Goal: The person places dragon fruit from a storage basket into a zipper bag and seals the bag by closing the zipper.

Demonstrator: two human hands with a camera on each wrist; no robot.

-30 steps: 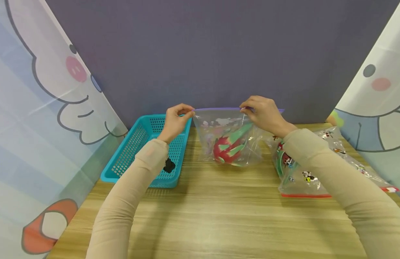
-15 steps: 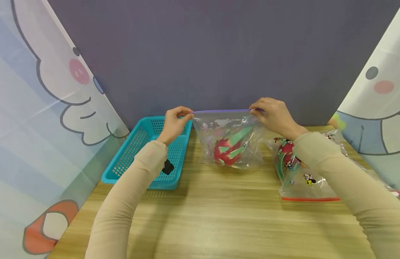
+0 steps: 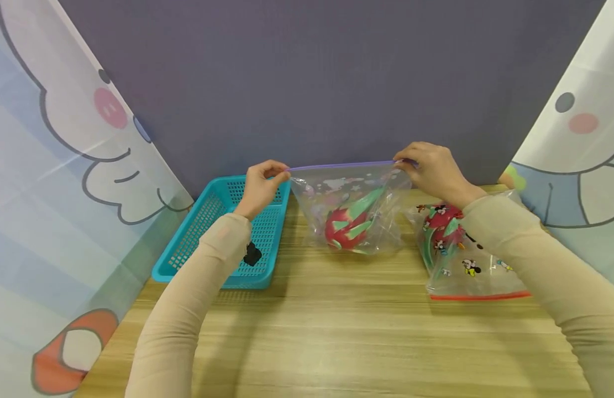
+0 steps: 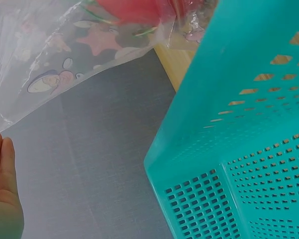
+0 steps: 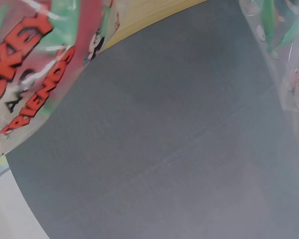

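Staged tabletop booth: wooden table (image 3: pixel 336 342), grey backdrop (image 3: pixel 311 83), cartoon-printed side curtains (image 3: pixel 63 182).

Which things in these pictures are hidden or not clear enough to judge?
- Small black object in the teal basket: head view, too small, partly behind the left sleeve.
- Right hand: absent from the right wrist view.
- Second bag: head view, right sleeve covers part.
- Zip seal: too thin to judge closed.

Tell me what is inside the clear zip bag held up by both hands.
The zip bag, pinched at its purple strip by the left hand and right hand, holds a red-and-green dragon fruit. Printed patterns blur the upper part.
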